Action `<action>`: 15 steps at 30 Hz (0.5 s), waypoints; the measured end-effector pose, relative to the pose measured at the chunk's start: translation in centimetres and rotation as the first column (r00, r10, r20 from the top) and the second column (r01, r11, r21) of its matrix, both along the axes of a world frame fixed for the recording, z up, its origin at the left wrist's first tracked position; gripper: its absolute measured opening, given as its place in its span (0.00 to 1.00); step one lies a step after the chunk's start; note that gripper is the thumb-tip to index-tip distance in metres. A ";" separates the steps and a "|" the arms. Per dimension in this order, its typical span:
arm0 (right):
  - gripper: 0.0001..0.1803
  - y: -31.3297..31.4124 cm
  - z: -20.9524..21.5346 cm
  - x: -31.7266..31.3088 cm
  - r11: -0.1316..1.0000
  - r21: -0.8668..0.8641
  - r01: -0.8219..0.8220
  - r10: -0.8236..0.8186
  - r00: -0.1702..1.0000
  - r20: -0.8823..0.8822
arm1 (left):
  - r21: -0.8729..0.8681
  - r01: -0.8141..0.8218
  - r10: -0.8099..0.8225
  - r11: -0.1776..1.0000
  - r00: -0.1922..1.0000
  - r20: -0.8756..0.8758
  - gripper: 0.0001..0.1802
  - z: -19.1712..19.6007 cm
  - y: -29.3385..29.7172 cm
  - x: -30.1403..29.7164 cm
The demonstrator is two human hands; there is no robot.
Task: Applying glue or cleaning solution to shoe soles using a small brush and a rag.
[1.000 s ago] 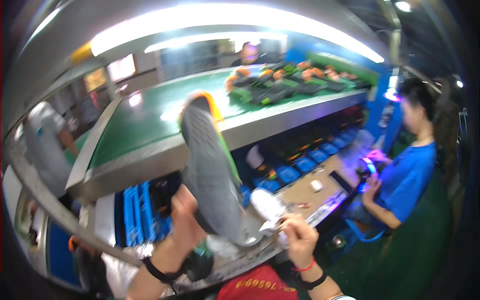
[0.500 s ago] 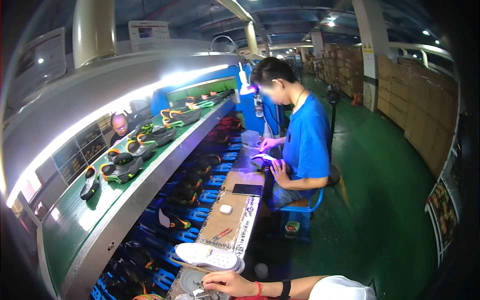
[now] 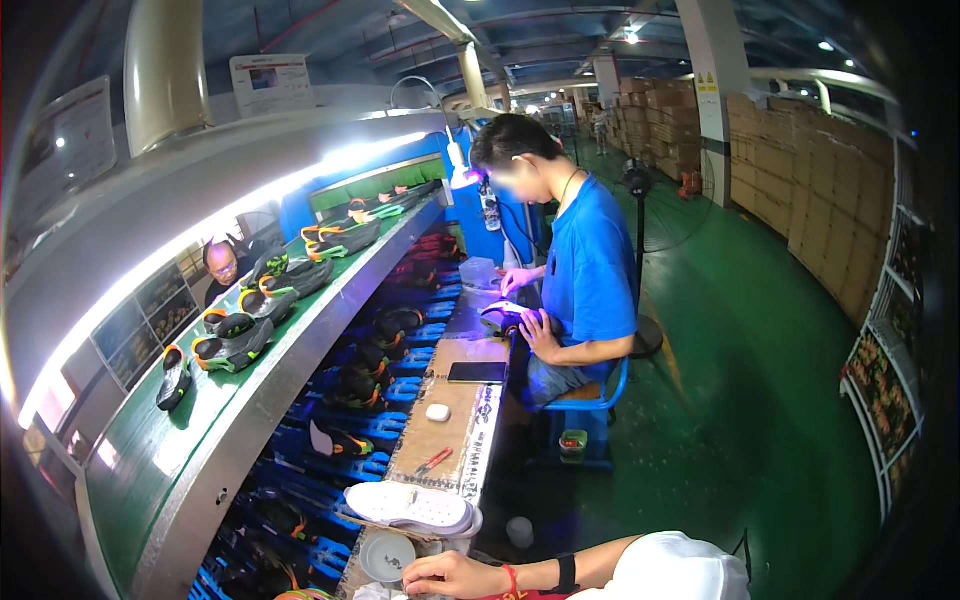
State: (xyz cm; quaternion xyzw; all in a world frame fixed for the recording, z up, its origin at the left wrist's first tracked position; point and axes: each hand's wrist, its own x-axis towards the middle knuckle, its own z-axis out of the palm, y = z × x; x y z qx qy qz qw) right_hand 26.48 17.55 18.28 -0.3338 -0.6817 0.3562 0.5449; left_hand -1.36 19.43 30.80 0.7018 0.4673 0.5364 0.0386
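My right hand (image 3: pixel 455 576) comes in from the lower right with a red band and a black band on its wrist. Its fingers curl downward, close together, beside a round white bowl (image 3: pixel 388 555) with small dark bits in it. Whatever lies under the fingertips is hidden. White crumpled material (image 3: pixel 376 592) sits by the bowl, cut off by the lower edge. Just beyond the hand, a white shoe sole (image 3: pixel 412 507) lies lengthwise across the bench. My left hand is outside the picture.
Red-handled snips (image 3: pixel 434 461), a white case (image 3: pixel 437 412) and a dark phone (image 3: pixel 477 373) lie on the cardboard-covered bench (image 3: pixel 455 435). Beyond, a person in blue (image 3: pixel 590 260) works on a shoe under a lamp. Shoe parts (image 3: pixel 232 342) stand on the green conveyor at left.
The view has shifted a little, so the scene sits further left. My right hand has drawn slightly toward me from the bowl, uncovering more of it.
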 end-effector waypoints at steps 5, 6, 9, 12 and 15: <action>0.07 -0.7 -0.6 0.0 0.999 0.026 0.024 -0.025 0.999 0.047 | 0.008 0.049 -0.049 0.999 0.999 0.000 0.36 0.5 0.5 0.5; 0.08 -0.8 -0.8 0.0 1.000 0.011 0.020 -0.021 0.999 0.045 | 0.010 0.058 -0.058 0.998 0.998 -0.002 0.36 0.6 0.6 0.7; 0.09 -1.0 -1.3 0.0 0.999 -0.036 -0.001 0.002 0.999 0.042 | 0.014 0.077 -0.077 0.997 0.997 -0.006 0.36 1.2 0.5 1.1; 0.09 -1.2 -1.7 -0.4 0.998 -0.056 -0.020 0.021 0.999 0.027 | 0.005 0.083 -0.083 0.997 0.996 -0.009 0.36 1.4 0.2 1.2; 0.09 -1.2 -2.0 -1.0 0.996 -0.071 -0.046 0.046 0.999 0.008 | -0.014 0.080 -0.080 0.997 0.997 -0.008 0.36 1.3 -0.2 0.9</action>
